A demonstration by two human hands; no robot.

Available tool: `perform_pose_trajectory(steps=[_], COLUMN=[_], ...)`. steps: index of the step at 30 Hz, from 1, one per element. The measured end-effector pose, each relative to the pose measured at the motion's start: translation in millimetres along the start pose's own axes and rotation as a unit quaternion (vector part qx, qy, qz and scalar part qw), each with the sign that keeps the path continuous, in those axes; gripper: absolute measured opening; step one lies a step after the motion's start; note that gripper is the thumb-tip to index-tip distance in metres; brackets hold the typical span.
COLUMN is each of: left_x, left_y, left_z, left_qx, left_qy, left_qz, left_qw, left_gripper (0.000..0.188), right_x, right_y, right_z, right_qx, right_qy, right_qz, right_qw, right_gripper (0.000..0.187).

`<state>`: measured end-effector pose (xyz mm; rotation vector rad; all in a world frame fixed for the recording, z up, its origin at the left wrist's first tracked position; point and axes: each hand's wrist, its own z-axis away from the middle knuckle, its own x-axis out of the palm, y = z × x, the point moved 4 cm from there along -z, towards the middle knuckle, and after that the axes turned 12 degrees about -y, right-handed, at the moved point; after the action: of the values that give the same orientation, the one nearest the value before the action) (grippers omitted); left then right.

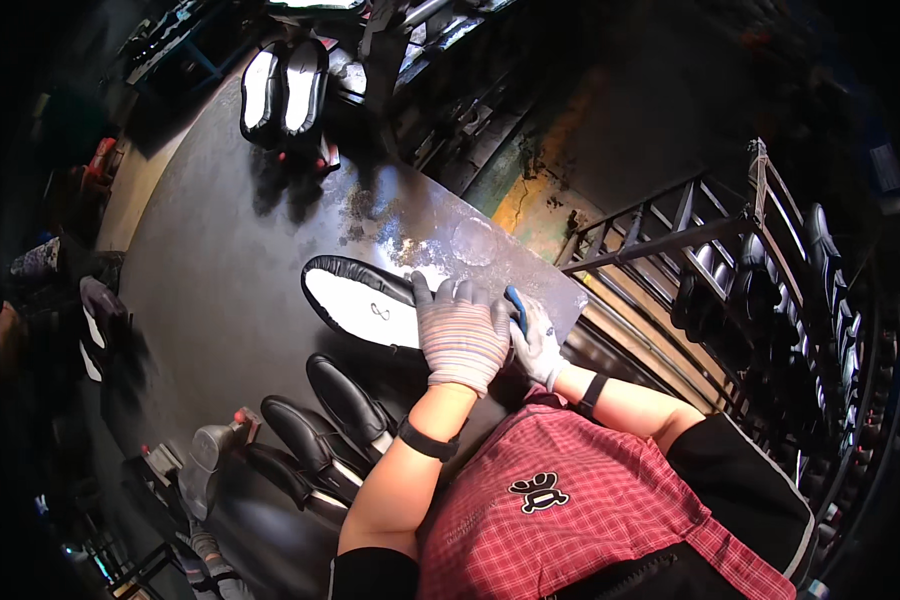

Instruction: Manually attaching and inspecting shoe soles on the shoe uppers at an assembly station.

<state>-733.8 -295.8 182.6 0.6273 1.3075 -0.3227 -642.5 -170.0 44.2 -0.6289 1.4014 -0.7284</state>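
While both gloved hands work at the centre of the frame, the scene reads as follows.

Left hand: the left hand (462,335), in a striped knit glove, lies palm down with fingers spread flat on the heel end of a black leather shoe turned sole-up with a white insole board (365,300); it presses rather than grips.

Right hand: the right hand (537,340), in a pale knit glove, is closed around a small blue-handled tool (516,308), just beside the left hand and touching it; what the tool's tip meets is hidden behind the left hand.

Shoe in hand: it lies on the dark grey metal worktable (230,260) at centre frame, toe pointing toward the upper left.

Table surface: a worn, shiny patch with a pale round mark (475,240) sits just above the hands.

Finished shoes: a row of glossy black shoes (335,425) lies at lower left of centre, near the left forearm.

Far pair: two more sole-up black shoes with white insoles (283,90) rest side by side at upper left of the frame, well apart from the hands.

Rack: a dark metal rack holding black shoes (760,290) stands at the right of the frame.

Wrists: a black band (427,441) circles the left wrist, and another the right.
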Motion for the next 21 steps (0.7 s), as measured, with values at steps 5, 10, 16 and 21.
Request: perform_pose_trajectory(steps=[5,10,16,21], left_x=[20.7,15.3,0.7,-16.0], left_y=[11.0,11.7,-19.1,-153.3], left_z=[-7.2,-11.7,5.5,155.3], left_qx=[-0.047,-0.070,0.046,-0.312], left_qy=[-0.031,-0.035,0.143,0.401], left_qz=[-0.029,-0.004,0.136,0.052], left_qw=[0.998,0.997,0.979,0.860], left_gripper=[0.035,0.033,0.041,0.058], right_x=[24.0,34.1,27.8,-62.0], right_y=[15.8,8.8,-22.0,-93.9], right_z=[-10.4,-29.1,-64.9,-35.1], right_qx=[0.005,0.045,0.043,-0.260], right_qy=[-0.026,-0.136,-0.153,-0.205], right_qz=[-0.049,-0.281,-0.738,0.109], right_qw=[0.998,0.949,0.656,0.937], right_gripper=[0.052,0.049,0.067,0.096])
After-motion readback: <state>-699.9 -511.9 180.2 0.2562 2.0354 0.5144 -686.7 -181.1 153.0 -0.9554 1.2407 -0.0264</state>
